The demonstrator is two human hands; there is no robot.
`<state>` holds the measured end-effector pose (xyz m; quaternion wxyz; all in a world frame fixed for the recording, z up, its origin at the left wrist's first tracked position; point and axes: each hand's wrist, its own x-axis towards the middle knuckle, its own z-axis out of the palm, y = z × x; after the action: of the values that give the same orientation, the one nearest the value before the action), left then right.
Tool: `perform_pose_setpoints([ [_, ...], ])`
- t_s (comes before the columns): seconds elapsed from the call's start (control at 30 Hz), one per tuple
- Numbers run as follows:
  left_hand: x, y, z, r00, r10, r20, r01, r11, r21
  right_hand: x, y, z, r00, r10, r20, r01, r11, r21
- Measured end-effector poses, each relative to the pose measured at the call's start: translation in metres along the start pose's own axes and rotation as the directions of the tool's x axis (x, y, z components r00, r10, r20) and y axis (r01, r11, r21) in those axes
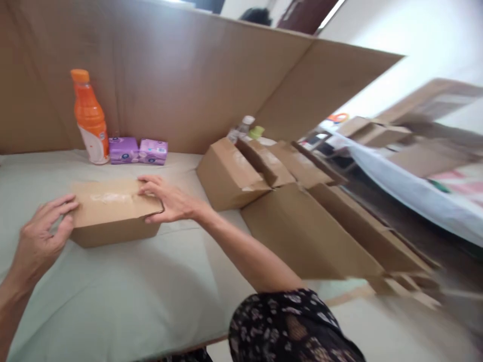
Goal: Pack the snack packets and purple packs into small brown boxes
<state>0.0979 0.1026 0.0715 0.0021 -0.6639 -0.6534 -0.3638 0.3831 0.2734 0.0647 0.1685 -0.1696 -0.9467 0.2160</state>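
A small taped cardboard box lies on the pale green table cover. My left hand touches the box's left end with fingers spread. My right hand grips the box's right end, thumb on its front corner, fingers over the top. Behind the box an orange drink bottle stands upright, with two purple packets beside it to the right.
A tall cardboard screen walls off the back. Several brown boxes are piled at the table's right edge, with a clear bottle behind them. More cartons and a blue-white sheet lie further right, blurred.
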Motion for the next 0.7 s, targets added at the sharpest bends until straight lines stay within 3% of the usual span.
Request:
perform_pose_setpoints([
  [0.13, 0.003, 0.012, 0.017, 0.998, 0.052, 0.035, -0.051, 0.998, -0.033, -0.049, -0.027, -0.006, 0.996, 0.065, -0.056, -0.071, 0.991, -0.113],
  [0.27, 0.016, 0.058, 0.070, 0.949, 0.281, 0.141, -0.247, 0.944, -0.221, -0.150, -0.063, -0.014, 0.944, 0.277, -0.178, -0.311, 0.927, -0.210],
  [0.37, 0.023, 0.114, 0.120, 0.902, 0.358, 0.241, -0.248, 0.887, -0.390, -0.227, -0.086, -0.012, 0.815, 0.456, -0.357, -0.557, 0.787, -0.266],
  [0.43, 0.019, 0.151, 0.149, 0.878, 0.352, 0.324, -0.173, 0.865, -0.470, -0.265, -0.095, -0.007, 0.676, 0.537, -0.504, -0.719, 0.632, -0.289],
  [0.5, 0.007, 0.183, 0.173, 0.815, 0.377, 0.440, -0.094, 0.836, -0.541, -0.286, -0.096, 0.001, 0.529, 0.554, -0.643, -0.838, 0.460, -0.293],
  [0.53, -0.001, 0.197, 0.184, 0.759, 0.410, 0.506, -0.059, 0.817, -0.573, -0.291, -0.094, 0.005, 0.472, 0.535, -0.701, -0.874, 0.390, -0.291],
  [0.57, -0.010, 0.209, 0.193, 0.694, 0.447, 0.565, -0.030, 0.802, -0.597, -0.293, -0.091, 0.009, 0.432, 0.505, -0.747, -0.895, 0.340, -0.287],
  [0.63, -0.024, 0.228, 0.211, 0.587, 0.499, 0.637, 0.001, 0.787, -0.618, -0.289, -0.080, 0.016, 0.395, 0.444, -0.804, -0.910, 0.307, -0.277],
  [0.7, -0.033, 0.240, 0.227, 0.552, 0.506, 0.663, 0.005, 0.793, -0.609, -0.283, -0.069, 0.021, 0.392, 0.403, -0.827, -0.906, 0.324, -0.271],
])
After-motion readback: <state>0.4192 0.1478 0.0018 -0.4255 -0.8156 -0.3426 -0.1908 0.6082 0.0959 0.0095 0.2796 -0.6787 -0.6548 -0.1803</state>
